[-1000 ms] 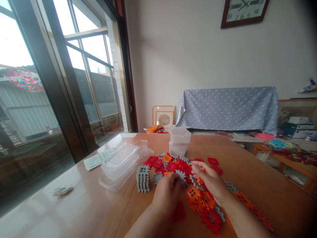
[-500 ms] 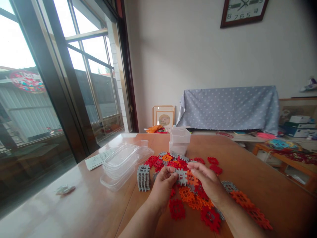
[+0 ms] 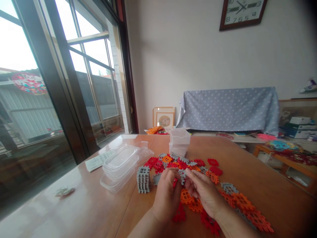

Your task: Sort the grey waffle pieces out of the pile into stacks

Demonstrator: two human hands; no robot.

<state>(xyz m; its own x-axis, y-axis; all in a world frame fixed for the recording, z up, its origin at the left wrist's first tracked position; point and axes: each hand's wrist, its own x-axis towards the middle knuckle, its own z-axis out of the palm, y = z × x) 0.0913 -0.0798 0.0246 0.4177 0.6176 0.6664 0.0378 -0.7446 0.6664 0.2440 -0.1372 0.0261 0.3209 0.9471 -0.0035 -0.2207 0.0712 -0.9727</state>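
Over a loose pile of notched plastic building tiles, my left hand [image 3: 168, 191] and my right hand [image 3: 204, 191] meet. Between them they pinch a grey building tile [image 3: 182, 175], tilted and partly hidden by the fingers. My left fingers are curled closed at its left side; my right thumb and fingers close on its right side. Orange tiles [image 3: 187, 196] and red tiles [image 3: 210, 223] lie below and behind the hands. Left of my left hand stands a neat stack of grey tiles [image 3: 143, 179]. An orange tile [image 3: 212, 177] lies just beyond my right hand.
Clear plastic lids and trays [image 3: 120, 165] lie left on the wooden table [image 3: 99, 211], by a sheet of paper [image 3: 99, 160]. Two stacked clear boxes [image 3: 180, 140] stand behind the pile. A row of tiles [image 3: 244, 201] extends right. A small packet [image 3: 64, 191] lies far left.
My hands have come closer together, and the grey tile has turned between them. The orange tile seen between my hands earlier no longer shows there. My right hand has moved slightly down and left.
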